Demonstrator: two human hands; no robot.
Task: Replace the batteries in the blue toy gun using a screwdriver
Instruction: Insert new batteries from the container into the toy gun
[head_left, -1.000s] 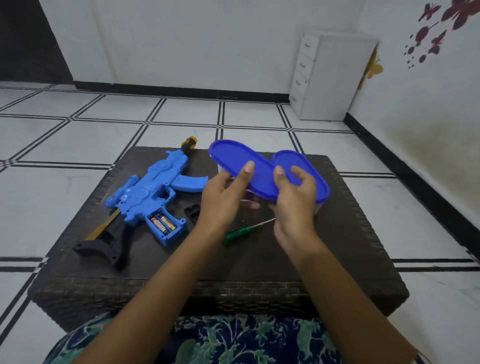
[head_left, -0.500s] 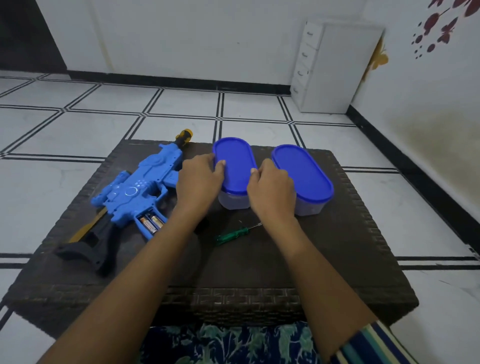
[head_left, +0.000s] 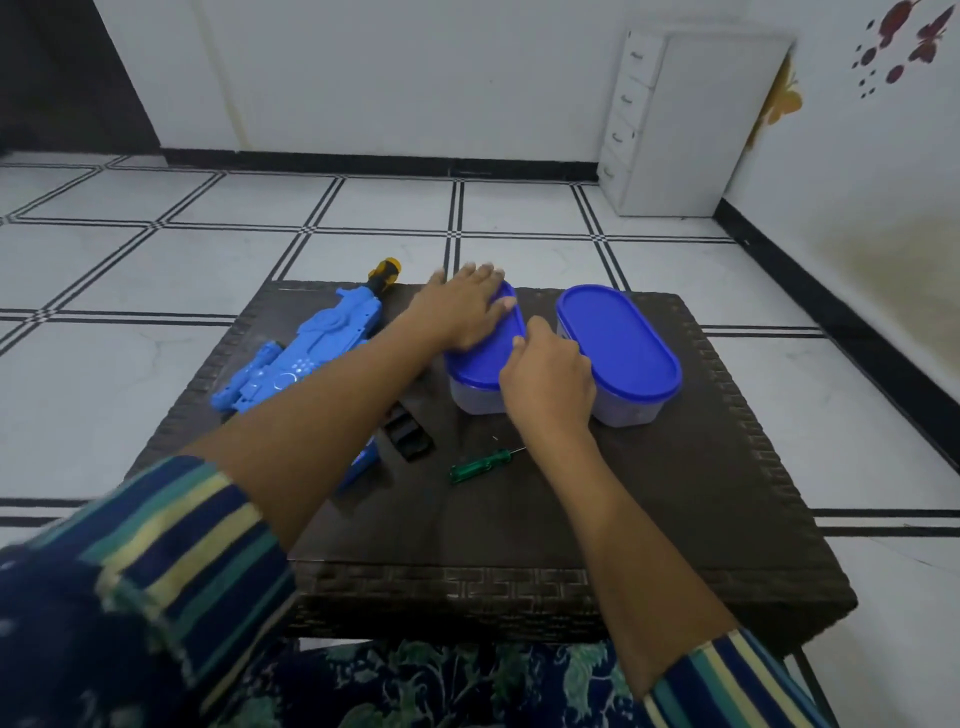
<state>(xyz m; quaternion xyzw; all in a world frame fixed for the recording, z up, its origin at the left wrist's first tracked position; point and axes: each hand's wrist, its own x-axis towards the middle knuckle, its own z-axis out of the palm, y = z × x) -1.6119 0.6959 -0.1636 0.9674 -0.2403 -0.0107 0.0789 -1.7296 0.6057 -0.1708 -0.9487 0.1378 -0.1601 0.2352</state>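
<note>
Left grip (head_left: 462, 312) presses blue lid (head_left: 483, 358) flat, right grip (head_left: 550, 379) pinches its edge.

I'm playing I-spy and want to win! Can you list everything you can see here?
toy gun: one, blue with an orange tip, left side of the table, partly behind the left arm
black plastic piece: one, black, on the table beside the gun
screwdriver: one, green handle, on the table in front of the tubs
left tub: one, clear with a blue lid, middle of the table
right tub: one, clear with a blue lid, just right of the other
table: one, dark brown, woven
drawer cabinet: one, white, far right corner
wall stickers: several, red and yellow, right wall
floor: white tiles, black lines
left hand: flat on the left tub's lid
right hand: fingers curled at that lid's right edge
</note>
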